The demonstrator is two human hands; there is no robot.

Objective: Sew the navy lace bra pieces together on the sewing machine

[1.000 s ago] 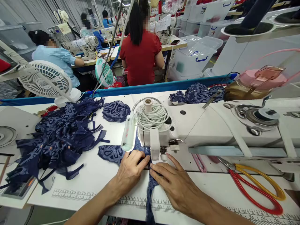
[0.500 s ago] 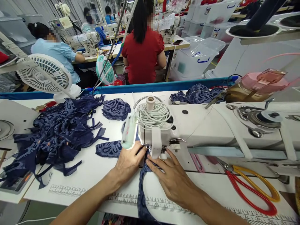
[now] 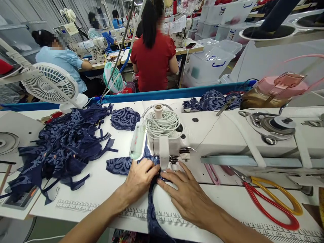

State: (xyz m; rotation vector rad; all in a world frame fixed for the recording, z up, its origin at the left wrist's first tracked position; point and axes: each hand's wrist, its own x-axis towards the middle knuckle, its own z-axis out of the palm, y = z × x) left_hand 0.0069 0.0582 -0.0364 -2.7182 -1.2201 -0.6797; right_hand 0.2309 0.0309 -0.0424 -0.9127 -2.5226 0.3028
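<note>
Navy lace fabric [image 3: 151, 206] runs under the head of a white sewing machine [image 3: 164, 148], and a narrow strip of it hangs over the table's front edge. My left hand [image 3: 139, 177] pinches this fabric just left of the needle area, thumb and fingers closed. On the other side, my right hand [image 3: 186, 192] lies with fingers stretched out and apart, the fingertips touching the fabric near the presser foot. The needle and foot are mostly hidden behind the machine head. Past my left hand, a patterned lace piece [image 3: 118, 165] lies flat on the table.
A heap of navy lace pieces [image 3: 63, 145] covers the left side, with a small lace stack [image 3: 125, 118] beside it. Red-and-yellow scissors [image 3: 272, 194] lie at right. A white fan [image 3: 52, 82] stands behind the heap. Co-workers sit beyond the blue edge [image 3: 152, 94].
The lace fabric has shifted slightly, and more of it shows behind my left hand. My left fingers have drawn in closer together. The right hand stays nearly in place.
</note>
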